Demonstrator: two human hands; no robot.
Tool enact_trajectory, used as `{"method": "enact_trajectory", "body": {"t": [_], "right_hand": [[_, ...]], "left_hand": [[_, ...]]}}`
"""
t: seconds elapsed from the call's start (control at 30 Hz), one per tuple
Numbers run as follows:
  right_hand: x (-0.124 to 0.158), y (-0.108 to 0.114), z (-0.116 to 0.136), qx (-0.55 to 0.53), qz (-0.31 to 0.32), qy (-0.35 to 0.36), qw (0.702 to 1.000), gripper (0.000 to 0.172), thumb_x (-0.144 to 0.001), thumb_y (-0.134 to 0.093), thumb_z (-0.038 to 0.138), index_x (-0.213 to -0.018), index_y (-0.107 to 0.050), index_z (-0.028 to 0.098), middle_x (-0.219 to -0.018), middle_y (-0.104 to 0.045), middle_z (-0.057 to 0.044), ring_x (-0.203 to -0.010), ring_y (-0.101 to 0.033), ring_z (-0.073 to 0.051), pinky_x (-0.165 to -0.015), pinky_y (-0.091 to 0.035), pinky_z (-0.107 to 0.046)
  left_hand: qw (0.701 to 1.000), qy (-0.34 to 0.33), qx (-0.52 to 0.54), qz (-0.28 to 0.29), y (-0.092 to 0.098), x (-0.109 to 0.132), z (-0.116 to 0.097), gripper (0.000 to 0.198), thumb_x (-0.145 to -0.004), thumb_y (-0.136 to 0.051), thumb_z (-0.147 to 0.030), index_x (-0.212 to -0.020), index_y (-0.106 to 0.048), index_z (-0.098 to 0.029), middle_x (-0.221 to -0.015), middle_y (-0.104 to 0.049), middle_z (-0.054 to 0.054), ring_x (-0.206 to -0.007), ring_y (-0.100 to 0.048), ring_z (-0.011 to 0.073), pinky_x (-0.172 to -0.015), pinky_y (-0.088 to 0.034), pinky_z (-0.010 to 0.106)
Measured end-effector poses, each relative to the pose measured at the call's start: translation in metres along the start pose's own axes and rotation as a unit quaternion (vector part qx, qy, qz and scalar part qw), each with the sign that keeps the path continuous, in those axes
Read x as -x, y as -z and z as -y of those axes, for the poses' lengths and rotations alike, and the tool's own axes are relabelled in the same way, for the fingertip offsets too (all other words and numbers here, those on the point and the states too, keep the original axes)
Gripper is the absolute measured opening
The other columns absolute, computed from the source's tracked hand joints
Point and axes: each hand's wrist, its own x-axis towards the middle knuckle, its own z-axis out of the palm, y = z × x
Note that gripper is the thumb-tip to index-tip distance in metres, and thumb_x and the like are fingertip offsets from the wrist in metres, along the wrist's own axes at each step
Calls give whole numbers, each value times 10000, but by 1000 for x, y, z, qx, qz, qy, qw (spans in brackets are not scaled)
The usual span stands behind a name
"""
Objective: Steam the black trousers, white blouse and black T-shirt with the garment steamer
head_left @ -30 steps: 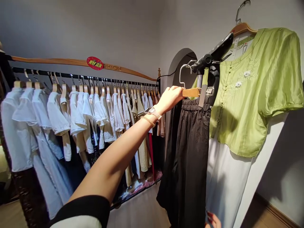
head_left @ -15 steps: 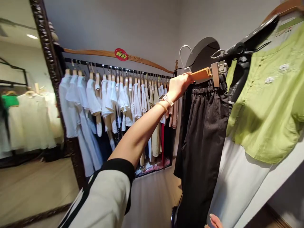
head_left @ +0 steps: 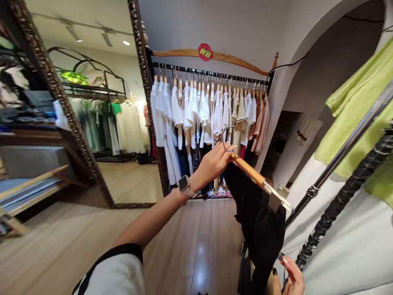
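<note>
My left hand (head_left: 216, 162) is closed round a wooden clip hanger (head_left: 250, 170), near the base of its metal hook. From the hanger's clips hang black trousers (head_left: 260, 221), tilted down to the right. The left wrist wears a watch (head_left: 184, 184). At the bottom right, my right hand (head_left: 293, 276) is partly in view beside the lower trousers, thumb and fingers apart. Whether its fingers touch the cloth I cannot tell. A chrome-and-black rack pole (head_left: 313, 190) and a pole wrapped in black (head_left: 334, 213) stand close to that hand.
A rack of white, beige and pink clothes (head_left: 202, 104) stands ahead. On the left leans a large ornate-framed mirror (head_left: 143, 53). Green tops (head_left: 346, 114) and white garments (head_left: 322, 196) hang close on the right. An archway (head_left: 307, 45) opens behind them.
My view has turned right. My left hand has carried the hanger and trousers lower, away from the green top. More of my right hand has come into view.
</note>
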Motion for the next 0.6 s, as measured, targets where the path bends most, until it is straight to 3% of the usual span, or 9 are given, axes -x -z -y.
{"method": "enact_trajectory", "body": {"t": [0.07, 0.13, 0.2, 0.3, 0.4, 0.47, 0.6], "right_hand": [[0, -17, 17, -51, 6, 27, 998, 338, -804, -735, 411, -1030, -598, 200, -1048, -621, -105, -894, -657, -250, -769, -551, -398], [2, -36, 38, -87, 20, 7, 996, 352, -850, -698, 370, -1123, -573, 185, -1163, -597, -119, -994, -637, -233, -850, -525, -373], [7, -57, 60, -92, 73, -30, 993, 353, -899, -645, 353, -1196, -558, 185, -1260, -564, -126, -1136, -592, -242, -952, -483, -381], [18, -90, 87, -95, 191, -42, 976, 288, -937, -603, 365, -1169, -602, 195, -1220, -589, -105, -1181, -567, -241, -1009, -442, -386], [26, -122, 106, -136, 305, -65, 940, 215, -954, -583, 368, -1079, -659, 210, -1134, -632, -79, -1124, -587, -225, -985, -446, -364], [26, -143, 116, -186, 364, -105, 907, 208, -974, -544, 372, -1014, -681, 221, -1066, -649, -61, -1079, -596, -213, -964, -453, -347], [17, -185, 132, -286, 474, -202, 808, 241, -977, -526, 388, -951, -709, 233, -978, -658, -35, -933, -615, -180, -901, -472, -310]], "left_hand": [[1000, 13, 2, -6, 29, 43, -4, 376, -1024, -494, -177, -1395, -535, -138, -1280, -679, 171, -1339, -591, 269, -1125, -501, 431], [1000, 29, 2, -9, 57, 80, -6, 475, -1006, -535, -165, -1475, -458, -151, -1327, -657, 179, -1395, -536, 294, -1138, -493, 456], [998, 66, 4, -14, 82, 112, -6, 546, -1002, -548, -173, -1525, -393, -171, -1362, -640, 183, -1415, -509, 308, -1138, -495, 487], [990, 141, 6, -22, 108, 150, -7, 567, -1020, -493, -166, -1563, -337, -209, -1405, -624, 172, -1409, -516, 291, -1111, -526, 470], [982, 190, -14, -1, 118, 179, -11, 565, -1035, -445, -165, -1581, -309, -221, -1443, -603, 171, -1366, -565, 262, -1057, -569, 404], [981, 186, -34, 34, 118, 192, -12, 555, -1037, -455, -176, -1575, -322, -205, -1456, -592, 183, -1332, -594, 259, -1018, -586, 359], [983, 154, -29, 95, 110, 207, -2, 553, -1029, -479, -151, -1566, -348, -170, -1466, -586, 178, -1349, -568, 249, -1065, -546, 331]]}}
